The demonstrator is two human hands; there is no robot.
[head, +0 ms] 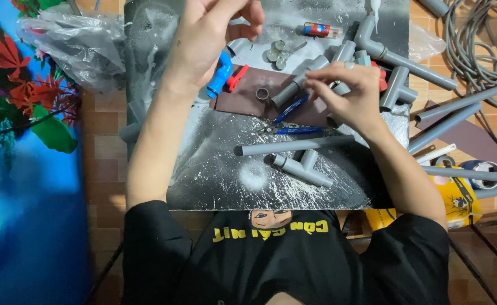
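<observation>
My left hand [206, 39] is raised over the back of a metal-covered board [214, 175] and grips a blue plastic tap fitting [220, 74] that hangs below the palm. A red lever handle [237, 78] lies just beside it. My right hand [350, 96] pinches a short grey pipe fitting [296, 87] that rests on a brown sheet [242, 99]. A small grey ring [262, 93] sits on that sheet between the hands. Blue-handled pliers [293, 121] lie just in front of my right hand's fingers.
On the board lie a long grey pipe [293, 146], a grey branch fitting [302, 168], small metal discs [278, 53] and a small red-blue tube [322, 29]. Grey tees [396, 85], pipes [463, 101], coiled cable [474, 34], a yellow can [458, 197] sit right; a plastic bag [79, 45] left.
</observation>
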